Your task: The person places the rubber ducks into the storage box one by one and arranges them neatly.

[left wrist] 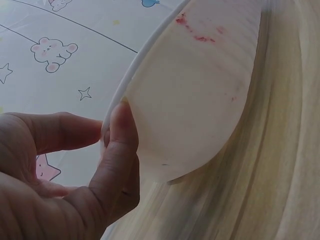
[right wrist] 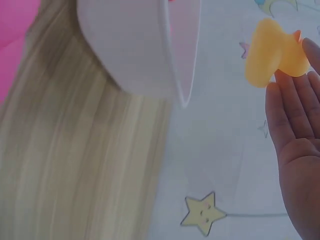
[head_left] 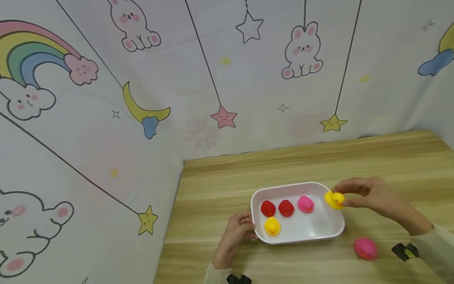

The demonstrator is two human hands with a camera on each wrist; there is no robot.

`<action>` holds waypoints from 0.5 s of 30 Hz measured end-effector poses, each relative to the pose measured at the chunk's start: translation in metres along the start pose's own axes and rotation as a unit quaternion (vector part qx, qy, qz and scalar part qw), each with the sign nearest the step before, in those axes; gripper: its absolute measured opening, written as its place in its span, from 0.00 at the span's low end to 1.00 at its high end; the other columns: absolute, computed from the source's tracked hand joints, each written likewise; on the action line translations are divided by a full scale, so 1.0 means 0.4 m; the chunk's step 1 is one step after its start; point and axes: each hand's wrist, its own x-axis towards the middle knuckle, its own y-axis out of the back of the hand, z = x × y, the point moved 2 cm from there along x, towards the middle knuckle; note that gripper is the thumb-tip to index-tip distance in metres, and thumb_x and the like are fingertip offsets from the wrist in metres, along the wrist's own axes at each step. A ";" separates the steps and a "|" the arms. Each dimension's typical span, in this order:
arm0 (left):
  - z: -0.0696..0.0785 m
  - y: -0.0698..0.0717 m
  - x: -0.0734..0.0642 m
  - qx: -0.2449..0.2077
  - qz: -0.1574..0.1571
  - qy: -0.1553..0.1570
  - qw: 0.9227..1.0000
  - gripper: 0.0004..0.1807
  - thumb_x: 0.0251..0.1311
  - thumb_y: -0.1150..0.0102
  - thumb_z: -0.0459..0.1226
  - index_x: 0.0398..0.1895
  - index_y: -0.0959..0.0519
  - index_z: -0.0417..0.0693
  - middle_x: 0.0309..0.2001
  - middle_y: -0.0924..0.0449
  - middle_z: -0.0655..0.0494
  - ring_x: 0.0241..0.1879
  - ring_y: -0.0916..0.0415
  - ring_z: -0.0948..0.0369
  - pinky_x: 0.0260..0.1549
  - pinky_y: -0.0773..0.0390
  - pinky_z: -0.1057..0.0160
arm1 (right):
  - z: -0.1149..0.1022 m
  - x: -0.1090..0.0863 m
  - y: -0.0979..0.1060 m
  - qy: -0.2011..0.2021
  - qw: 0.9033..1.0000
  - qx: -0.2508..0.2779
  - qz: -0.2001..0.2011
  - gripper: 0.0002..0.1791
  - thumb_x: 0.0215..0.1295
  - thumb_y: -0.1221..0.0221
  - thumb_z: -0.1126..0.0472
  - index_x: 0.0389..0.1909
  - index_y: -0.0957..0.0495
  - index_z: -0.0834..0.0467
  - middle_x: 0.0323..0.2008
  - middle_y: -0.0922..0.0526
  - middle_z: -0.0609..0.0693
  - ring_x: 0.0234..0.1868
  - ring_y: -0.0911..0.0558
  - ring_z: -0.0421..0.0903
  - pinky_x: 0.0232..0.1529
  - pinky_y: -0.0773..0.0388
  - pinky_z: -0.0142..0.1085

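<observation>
My right hand (head_left: 377, 197) pinches a yellow rubber duck (head_left: 334, 200) between thumb and fingertips, over the right end of a white tray (head_left: 312, 232). In the right wrist view the yellow duck (right wrist: 267, 52) shows at the fingertips, apart from the tray wall (right wrist: 130, 45). My left hand (head_left: 237, 230) grips the tray's left end, and the left wrist view shows its thumb and fingers (left wrist: 122, 125) pinching the rim. Inside the tray lie two red toys (head_left: 268, 208), a pink duck (head_left: 306, 204) and another yellow duck (head_left: 272, 226).
On the wooden table (head_left: 213, 185), a pink toy (head_left: 366, 248) lies right of the tray, below my right hand. A printed cloth (head_left: 262, 90) with rabbits and stars hangs behind the table and along its left side. Dark wrist mounts (head_left: 405, 251) sit by both sleeves.
</observation>
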 end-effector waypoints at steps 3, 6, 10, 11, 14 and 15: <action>-0.001 0.001 0.001 0.003 0.004 0.002 1.000 0.24 0.56 0.44 0.22 0.58 0.31 0.19 0.33 0.26 0.52 0.25 0.24 0.62 0.28 0.11 0.62 | -0.018 0.025 -0.031 0.017 0.999 0.016 -0.031 0.18 0.59 0.31 0.70 0.51 0.17 0.62 0.46 0.12 0.47 0.47 0.16 0.36 0.47 0.16 0.29; -0.001 0.004 0.000 0.004 0.008 0.005 1.000 0.24 0.56 0.43 0.22 0.57 0.30 0.20 0.32 0.26 0.52 0.25 0.24 0.62 0.29 0.11 0.61 | -0.031 0.052 -0.065 0.028 0.997 0.036 -0.069 0.17 0.60 0.31 0.69 0.51 0.17 0.62 0.47 0.13 0.49 0.48 0.16 0.37 0.48 0.16 0.29; -0.003 0.012 -0.001 0.005 0.008 0.006 1.000 0.24 0.56 0.43 0.21 0.57 0.30 0.19 0.31 0.26 0.53 0.23 0.23 0.62 0.27 0.11 0.62 | -0.042 0.086 -0.113 0.026 0.990 0.065 -0.123 0.18 0.60 0.31 0.68 0.52 0.17 0.63 0.48 0.13 0.53 0.51 0.17 0.38 0.50 0.15 0.32; -0.004 0.013 -0.001 0.005 0.008 0.006 1.000 0.24 0.56 0.44 0.21 0.57 0.30 0.19 0.31 0.26 0.52 0.23 0.23 0.62 0.27 0.12 0.62 | -0.044 0.094 -0.125 0.022 0.988 0.071 -0.139 0.18 0.60 0.31 0.67 0.52 0.18 0.63 0.48 0.13 0.53 0.51 0.17 0.38 0.49 0.15 0.34; -0.005 0.018 -0.002 0.007 0.008 0.003 1.000 0.23 0.56 0.44 0.21 0.57 0.30 0.19 0.31 0.26 0.52 0.22 0.23 0.61 0.27 0.11 0.62 | -0.043 0.115 -0.161 0.016 0.982 0.071 -0.173 0.19 0.60 0.30 0.66 0.52 0.17 0.62 0.48 0.14 0.53 0.51 0.16 0.39 0.50 0.14 0.40; -0.006 0.019 -0.002 0.007 0.007 0.001 1.000 0.23 0.56 0.44 0.21 0.57 0.30 0.19 0.32 0.26 0.52 0.22 0.23 0.61 0.27 0.11 0.61 | -0.042 0.120 -0.172 0.017 0.981 0.071 -0.182 0.19 0.59 0.30 0.66 0.52 0.18 0.62 0.48 0.14 0.54 0.50 0.16 0.40 0.50 0.14 0.43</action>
